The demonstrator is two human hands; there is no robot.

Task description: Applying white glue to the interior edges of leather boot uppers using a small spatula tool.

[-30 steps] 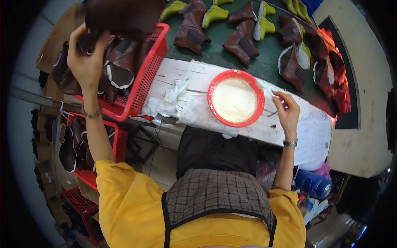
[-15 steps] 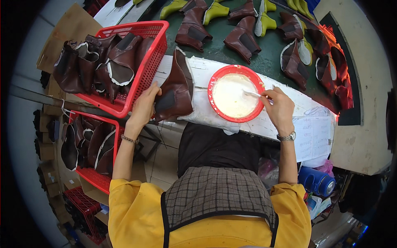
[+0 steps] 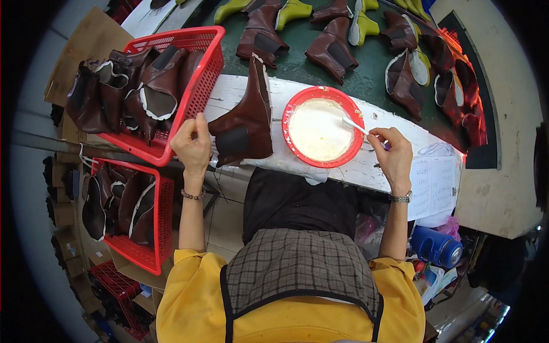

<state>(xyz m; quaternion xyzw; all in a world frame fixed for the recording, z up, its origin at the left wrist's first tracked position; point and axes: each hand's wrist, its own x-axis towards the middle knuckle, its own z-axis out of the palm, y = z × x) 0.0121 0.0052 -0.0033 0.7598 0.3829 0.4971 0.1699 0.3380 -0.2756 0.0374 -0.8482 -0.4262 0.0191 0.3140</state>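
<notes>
My right hand (image 3: 392,153) grips a thin white stick (image 3: 355,126), its far end over the inner right side of a red bowl (image 3: 291,146). The bowl holds a pale cream paste (image 3: 321,128), and dried smears mark its rim. Whether the stick ends in bristles I cannot make out. Left of the bowl a brown leather ankle boot upper (image 3: 247,117) with a dark elastic side panel lies on the white board. My left hand (image 3: 193,144) is closed in a fist beside its left edge; the curled fingers hide anything inside.
Red baskets of brown boot uppers stand at left, one higher (image 3: 197,86) and one lower (image 3: 164,228). More uppers (image 3: 331,50) and lime-green shoe lasts (image 3: 363,28) cover the green table (image 3: 229,63). Written sheets (image 3: 432,186) lie right; a blue jug (image 3: 436,246) sits below.
My left hand has come off the boot upper and closed into a fist. The boot upper has turned slightly. The stick has lifted from the paste toward the bowl's right rim.
</notes>
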